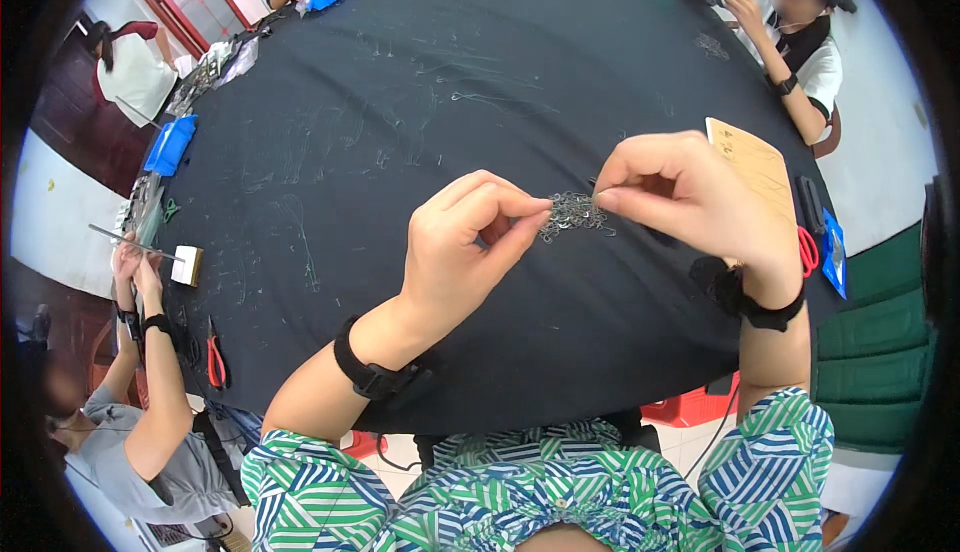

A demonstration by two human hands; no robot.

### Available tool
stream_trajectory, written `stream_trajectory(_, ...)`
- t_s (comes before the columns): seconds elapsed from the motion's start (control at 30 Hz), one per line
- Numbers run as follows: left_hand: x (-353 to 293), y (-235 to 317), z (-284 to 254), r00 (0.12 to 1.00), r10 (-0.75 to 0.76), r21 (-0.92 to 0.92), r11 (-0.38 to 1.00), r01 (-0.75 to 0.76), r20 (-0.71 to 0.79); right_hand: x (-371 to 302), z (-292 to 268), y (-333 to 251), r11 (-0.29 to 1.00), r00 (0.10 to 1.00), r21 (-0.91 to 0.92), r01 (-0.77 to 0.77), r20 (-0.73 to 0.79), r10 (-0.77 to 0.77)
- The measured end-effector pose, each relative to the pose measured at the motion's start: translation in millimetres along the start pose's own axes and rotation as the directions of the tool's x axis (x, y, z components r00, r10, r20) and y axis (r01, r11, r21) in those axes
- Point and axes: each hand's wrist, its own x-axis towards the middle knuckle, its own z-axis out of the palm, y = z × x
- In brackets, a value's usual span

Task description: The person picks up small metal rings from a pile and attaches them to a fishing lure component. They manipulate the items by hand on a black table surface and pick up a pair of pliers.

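Observation:
A small heap of tangled wire pieces, like little metal hooks (575, 214), lies on the black cloth in front of me. My left hand (455, 242) comes to the heap's left edge with thumb and forefinger pinched together. At its upper right edge, my right hand (690, 197) is closed in a like pinch, the other fingers curled. Whatever sits between either pair of fingertips is too fine to make out. Both hands are just above the heap, and part of it may be hidden behind the fingertips.
Fine threads (300, 242) are strewn over the black-covered round table (560, 342). To the right are a cardboard sheet (750, 167), red-handled scissors (808, 250) and a blue packet (834, 257). Red-handled pliers (215, 357) lie left. Other people work around the edge, near blue trays (172, 145).

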Motion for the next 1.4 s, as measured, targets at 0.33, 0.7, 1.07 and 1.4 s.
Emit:
stream_trajectory(0.33,-0.3,7.3,-7.9,0.996,-0.072,-0.018,0.997,0.071,-0.059,14.4,-26.4,-25.8,0.975,0.999,-0.22,0.028,0.034,-0.022)
stream_trajectory(0.7,7.4,19.8,-5.0,0.873,-0.433,-0.432,0.759,0.487,0.224,-4.9,-39.3,-24.8,0.982,0.968,-0.055,0.179,-0.168,-0.186)
stream_trajectory(1.07,5.7,20.0,27.4,0.799,-0.509,-0.577,0.565,0.59,0.32,-16.4,-54.3,-38.4,0.955,0.963,0.15,0.254,-0.131,-0.235)
stream_trajectory(1.4,1.6,14.1,51.5,0.763,-0.509,-0.629,0.453,0.632,0.399,-1.6,-53.8,-20.7,0.917,0.934,0.21,0.339,-0.188,-0.302)
